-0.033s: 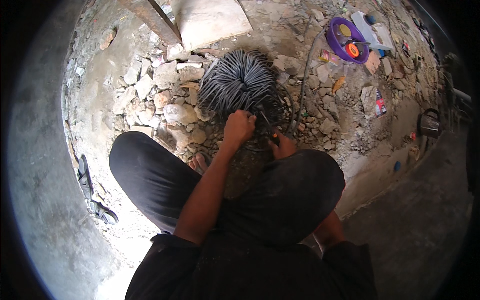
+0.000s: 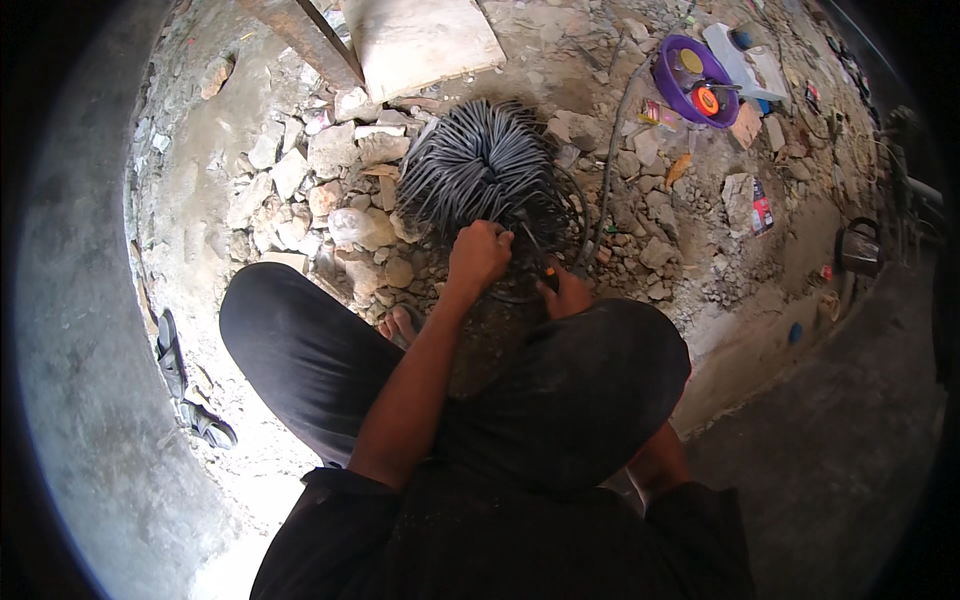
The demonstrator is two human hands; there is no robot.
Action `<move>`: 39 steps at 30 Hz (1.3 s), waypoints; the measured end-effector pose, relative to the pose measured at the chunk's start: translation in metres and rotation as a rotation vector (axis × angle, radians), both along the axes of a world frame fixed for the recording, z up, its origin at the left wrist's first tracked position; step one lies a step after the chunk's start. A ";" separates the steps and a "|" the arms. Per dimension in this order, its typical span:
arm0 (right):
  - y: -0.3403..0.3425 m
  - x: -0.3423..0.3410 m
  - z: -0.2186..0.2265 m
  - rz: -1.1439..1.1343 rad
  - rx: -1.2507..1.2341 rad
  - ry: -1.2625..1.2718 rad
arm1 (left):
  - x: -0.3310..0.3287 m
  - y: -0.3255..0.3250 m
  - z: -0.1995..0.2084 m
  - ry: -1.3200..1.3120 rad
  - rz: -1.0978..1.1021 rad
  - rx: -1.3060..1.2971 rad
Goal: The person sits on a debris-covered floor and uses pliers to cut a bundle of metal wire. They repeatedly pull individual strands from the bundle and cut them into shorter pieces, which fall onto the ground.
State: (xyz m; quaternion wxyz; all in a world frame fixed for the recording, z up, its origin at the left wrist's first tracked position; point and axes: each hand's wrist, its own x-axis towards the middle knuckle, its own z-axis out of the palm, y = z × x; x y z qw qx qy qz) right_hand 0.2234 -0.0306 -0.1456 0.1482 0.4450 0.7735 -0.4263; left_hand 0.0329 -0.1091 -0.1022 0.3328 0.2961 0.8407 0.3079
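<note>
Between my knees and the rubble lies a thick round bundle of dark grey wire (image 2: 475, 160), its many strands looping outward from a hollow in the middle. My left hand (image 2: 479, 255) is closed at the bundle's near edge, fingers curled; what they pinch is hidden. Just to its right, my right hand (image 2: 568, 293) grips the black-and-orange handle of what looks like a screwdriver (image 2: 551, 276). Its thin metal shaft points up and left into the shadowed near side of the bundle. The tip is too dark to make out.
Broken stones (image 2: 290, 175) surround the bundle, with a pale board (image 2: 425, 50) beyond it. A purple basin (image 2: 668, 88) holding tools stands at the far right. A dark cable (image 2: 609, 165) runs across the rubble. Sandals (image 2: 170, 355) lie at the left, a dark padlock-shaped object (image 2: 860, 248) at the right.
</note>
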 end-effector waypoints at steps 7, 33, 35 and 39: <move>-0.006 0.011 -0.031 -0.299 -0.653 0.288 | 0.013 0.002 0.009 0.069 0.057 -0.058; 0.026 -0.019 0.048 -0.010 0.165 -0.072 | -0.105 0.142 0.005 0.706 -0.746 0.057; 0.034 -0.020 0.050 0.040 0.183 -0.073 | -0.104 0.136 0.005 0.762 -0.723 0.041; 0.052 -0.010 0.045 0.121 0.303 -0.082 | -0.069 0.145 0.025 0.726 -0.909 0.175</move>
